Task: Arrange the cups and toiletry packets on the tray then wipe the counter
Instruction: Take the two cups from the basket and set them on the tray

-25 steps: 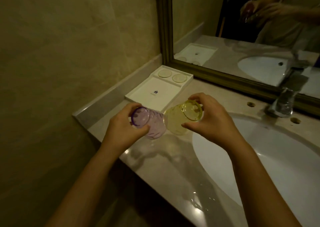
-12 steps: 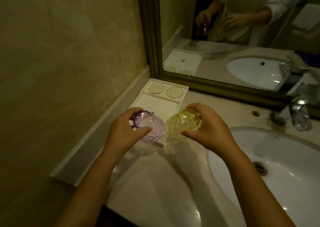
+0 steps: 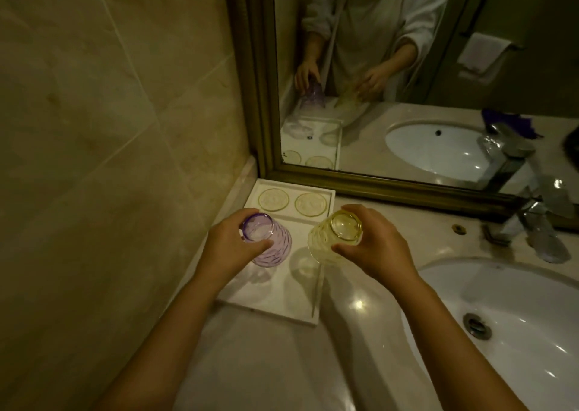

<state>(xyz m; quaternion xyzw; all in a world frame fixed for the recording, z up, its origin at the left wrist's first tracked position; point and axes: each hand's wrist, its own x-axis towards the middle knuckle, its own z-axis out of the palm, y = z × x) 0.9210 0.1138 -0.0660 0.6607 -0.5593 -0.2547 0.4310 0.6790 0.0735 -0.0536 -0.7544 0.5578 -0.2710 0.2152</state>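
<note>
My left hand (image 3: 232, 248) grips a purple ribbed glass cup (image 3: 269, 243), held upside down with its base toward me, over the left part of the white tray (image 3: 282, 298). My right hand (image 3: 372, 248) grips a yellow ribbed glass cup (image 3: 326, 241), also inverted, over the tray's right edge. Both cups hang above the tray's large flat section. At the tray's far end lie two round coasters (image 3: 274, 200) (image 3: 310, 204), bare. No toiletry packets are in sight.
The tray sits in the corner between the tiled wall (image 3: 109, 129) and the framed mirror (image 3: 407, 66). A white sink basin (image 3: 517, 326) fills the right side, with a chrome tap (image 3: 539, 219) behind it. The marble counter (image 3: 282, 363) shows wet glints.
Both hands have carried the cups forward from over the counter to above the tray. The view has tilted downward and closer to the corner.
</note>
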